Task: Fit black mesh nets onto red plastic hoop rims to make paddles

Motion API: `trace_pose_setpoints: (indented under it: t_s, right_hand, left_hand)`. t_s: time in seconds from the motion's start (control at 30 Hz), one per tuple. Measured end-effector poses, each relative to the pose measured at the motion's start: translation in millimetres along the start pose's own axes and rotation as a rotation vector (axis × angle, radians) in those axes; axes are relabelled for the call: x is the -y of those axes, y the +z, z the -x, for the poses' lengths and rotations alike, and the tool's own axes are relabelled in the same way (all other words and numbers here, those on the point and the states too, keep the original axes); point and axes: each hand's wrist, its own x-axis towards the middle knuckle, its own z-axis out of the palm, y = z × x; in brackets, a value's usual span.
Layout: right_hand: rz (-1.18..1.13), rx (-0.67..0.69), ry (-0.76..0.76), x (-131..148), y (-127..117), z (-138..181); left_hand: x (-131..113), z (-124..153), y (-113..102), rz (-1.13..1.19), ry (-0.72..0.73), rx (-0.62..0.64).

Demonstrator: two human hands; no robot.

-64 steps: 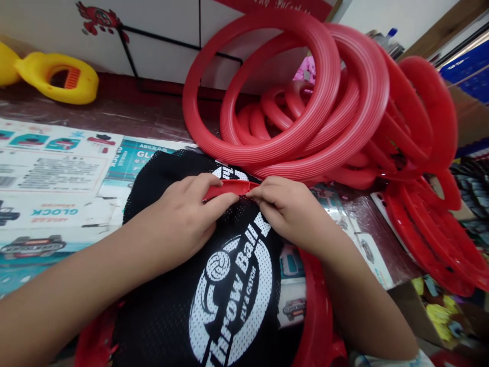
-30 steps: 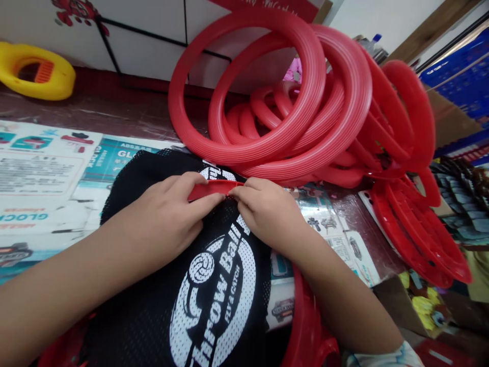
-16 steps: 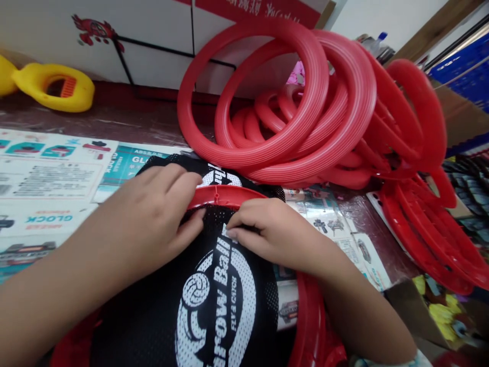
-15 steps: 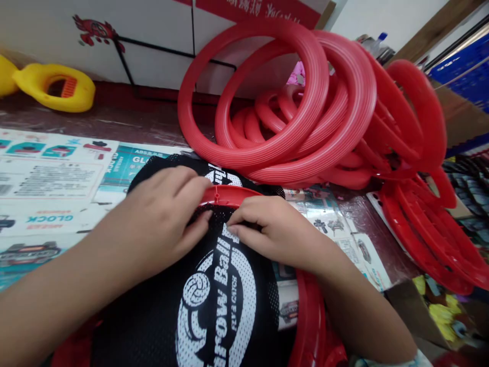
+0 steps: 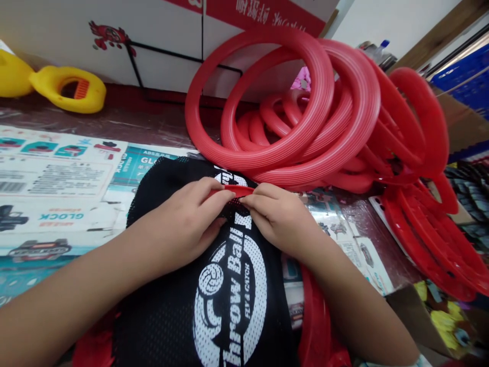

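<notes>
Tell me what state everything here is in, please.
Left hand: closed on the red rim.
Right hand: fingertips pinched together at the edge of the black mesh.
Red rim: mostly hidden, showing between the hands.
Black mesh: spread out, print facing up.
Red ribbed rings: piled, overlapping.
Yellow piece: lying on the table.
Cardboard box: open, holding yellow items.

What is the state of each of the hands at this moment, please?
Left hand: closed, gripping the red plastic rim.
Right hand: closed, fingertips pinching at the edge of the black mesh fabric, against the rim.
</notes>
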Motion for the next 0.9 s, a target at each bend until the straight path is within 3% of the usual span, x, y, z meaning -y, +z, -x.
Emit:
trace_pose_setpoints:
  t_s: [0.57,0.9]
  right_hand:
    - [0.015,0.002,0.032,-3.4,9.9,-1.6]
    - [0.062,0.123,0.109,1.7,0.6,-2.8]
  left_hand:
    - [3.9,-0.3,7.5,-0.07,0.051,-0.029]
    - [5.8,3.6,11.2,-0.162,0.017,0.019]
